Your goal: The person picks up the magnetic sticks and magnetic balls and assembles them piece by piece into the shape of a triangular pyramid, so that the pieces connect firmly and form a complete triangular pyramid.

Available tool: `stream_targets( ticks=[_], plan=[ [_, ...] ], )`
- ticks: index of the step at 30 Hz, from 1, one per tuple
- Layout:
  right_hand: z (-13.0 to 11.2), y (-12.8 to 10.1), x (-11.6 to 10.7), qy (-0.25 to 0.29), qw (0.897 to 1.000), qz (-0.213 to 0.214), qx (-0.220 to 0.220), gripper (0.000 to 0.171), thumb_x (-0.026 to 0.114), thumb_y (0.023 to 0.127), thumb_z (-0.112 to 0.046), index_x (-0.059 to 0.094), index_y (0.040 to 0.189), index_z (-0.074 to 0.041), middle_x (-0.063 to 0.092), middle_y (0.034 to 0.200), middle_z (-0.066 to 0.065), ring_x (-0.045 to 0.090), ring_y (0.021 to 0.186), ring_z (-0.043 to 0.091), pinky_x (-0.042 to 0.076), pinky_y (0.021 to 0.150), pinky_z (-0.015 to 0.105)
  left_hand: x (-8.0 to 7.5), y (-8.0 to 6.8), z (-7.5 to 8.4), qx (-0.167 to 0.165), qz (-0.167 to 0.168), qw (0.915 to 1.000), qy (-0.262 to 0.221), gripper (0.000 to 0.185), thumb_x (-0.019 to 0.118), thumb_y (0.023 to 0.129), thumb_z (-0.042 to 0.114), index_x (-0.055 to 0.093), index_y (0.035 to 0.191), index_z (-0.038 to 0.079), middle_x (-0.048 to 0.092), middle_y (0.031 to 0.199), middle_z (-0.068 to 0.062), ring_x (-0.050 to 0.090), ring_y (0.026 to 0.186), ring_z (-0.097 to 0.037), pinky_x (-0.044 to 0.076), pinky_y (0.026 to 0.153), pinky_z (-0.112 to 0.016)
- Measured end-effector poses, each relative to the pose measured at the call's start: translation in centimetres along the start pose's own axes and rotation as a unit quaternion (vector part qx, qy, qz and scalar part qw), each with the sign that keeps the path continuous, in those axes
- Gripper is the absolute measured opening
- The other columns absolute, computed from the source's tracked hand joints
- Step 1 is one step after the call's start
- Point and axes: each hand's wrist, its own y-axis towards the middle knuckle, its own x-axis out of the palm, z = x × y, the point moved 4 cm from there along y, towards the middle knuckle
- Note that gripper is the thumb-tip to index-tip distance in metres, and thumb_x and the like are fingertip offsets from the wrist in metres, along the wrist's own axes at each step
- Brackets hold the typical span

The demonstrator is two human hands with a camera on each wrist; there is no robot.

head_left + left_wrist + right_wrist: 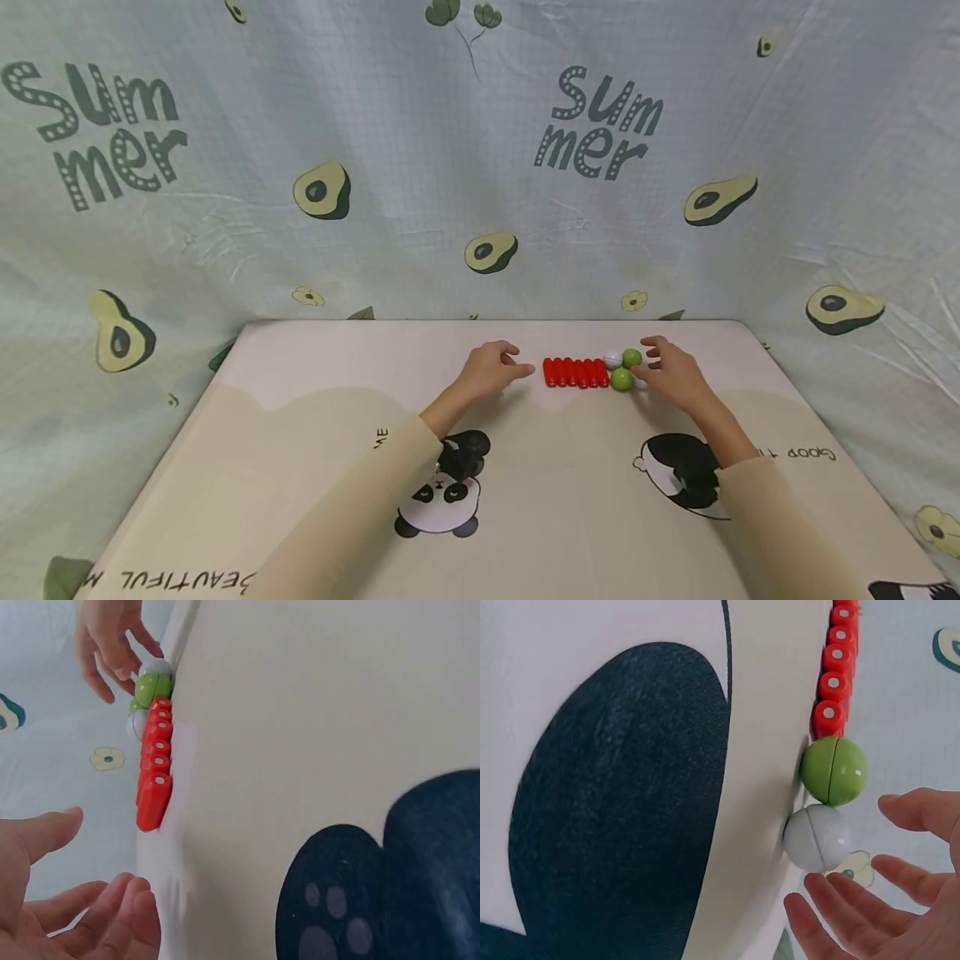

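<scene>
Several red rounded sticks (576,372) lie side by side in a row on the table. At the row's right end sit two green balls (622,380) and a white ball (612,359), clustered together. Seams cross the green ball (834,770) and a white ball (817,838) in the right wrist view. My right hand (671,375) hovers at the right side of the balls, fingers spread and nothing held, fingertips right by the white one. To the left of the red row, my left hand (491,369) holds nothing, its thumb pointing toward the nearest red stick (155,801).
A pale table mat (555,500) printed with pandas and lettering covers the table. Behind it hangs a light curtain (420,167) with avocado prints, meeting the table's back edge just beyond the balls and sticks.
</scene>
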Motion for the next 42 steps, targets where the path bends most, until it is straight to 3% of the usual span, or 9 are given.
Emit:
stream_targets(
  ticks=[5,10,17,21,36,42],
  plan=[
    [1.0,0.0,0.1,0.038,0.997,-0.031,0.060,0.064,0.060,0.101,-0.028,0.038,0.151,0.006,0.051,0.142,0.036,0.063,0.113,0.044,0.057,0.090,0.048,1.1,1.0,0.1,-0.005,-0.022,0.9997,-0.013,0.052,0.075,0.094,0.030,0.061,0.137,0.002,0.069,0.117,-0.014,0.062,0.087,-0.021,0.057,0.072,-0.029],
    [1.9,-0.2,0.2,0.052,0.993,-0.044,0.099,0.063,0.060,0.101,-0.029,0.040,0.149,0.005,0.052,0.140,0.035,0.066,0.095,0.030,0.057,0.079,0.032,2.3,1.8,0.9,0.028,-0.039,0.9977,0.048,0.054,0.075,0.093,0.028,0.061,0.138,0.003,0.068,0.114,-0.012,0.060,0.091,-0.020,0.054,0.075,-0.028],
    [2.6,-0.5,0.2,0.042,0.990,-0.055,0.126,0.061,0.061,0.101,-0.038,0.049,0.139,0.008,0.062,0.123,0.030,0.066,0.085,0.023,0.052,0.075,0.029,3.4,2.4,1.4,0.036,-0.040,0.9939,0.096,0.057,0.078,0.090,0.031,0.061,0.139,0.006,0.068,0.109,-0.008,0.057,0.093,-0.018,0.052,0.078,-0.028],
    [2.6,-0.4,0.2,0.044,0.989,-0.065,0.129,0.057,0.060,0.102,-0.038,0.054,0.133,0.009,0.064,0.113,0.025,0.065,0.078,0.018,0.052,0.071,0.027,3.6,2.7,1.4,0.039,-0.041,0.9934,0.100,0.058,0.079,0.089,0.032,0.061,0.139,0.008,0.067,0.109,-0.007,0.057,0.094,-0.018,0.052,0.078,-0.028],
    [2.5,-0.2,0.3,0.059,0.988,-0.066,0.128,0.049,0.062,0.100,-0.029,0.058,0.131,0.010,0.063,0.113,0.025,0.065,0.075,0.016,0.051,0.072,0.026,3.4,3.0,1.2,0.025,-0.047,0.9945,0.090,0.057,0.081,0.088,0.032,0.064,0.137,0.009,0.069,0.117,-0.010,0.061,0.102,-0.022,0.054,0.087,-0.035],
    [2.5,-0.4,0.3,0.061,0.988,-0.064,0.129,0.049,0.062,0.100,-0.030,0.058,0.130,0.009,0.064,0.111,0.024,0.066,0.074,0.015,0.051,0.071,0.027,3.6,3.1,1.2,0.027,-0.046,0.9935,0.100,0.053,0.080,0.088,0.033,0.066,0.135,0.012,0.069,0.116,-0.007,0.060,0.101,-0.020,0.053,0.083,-0.032]
  ],
)
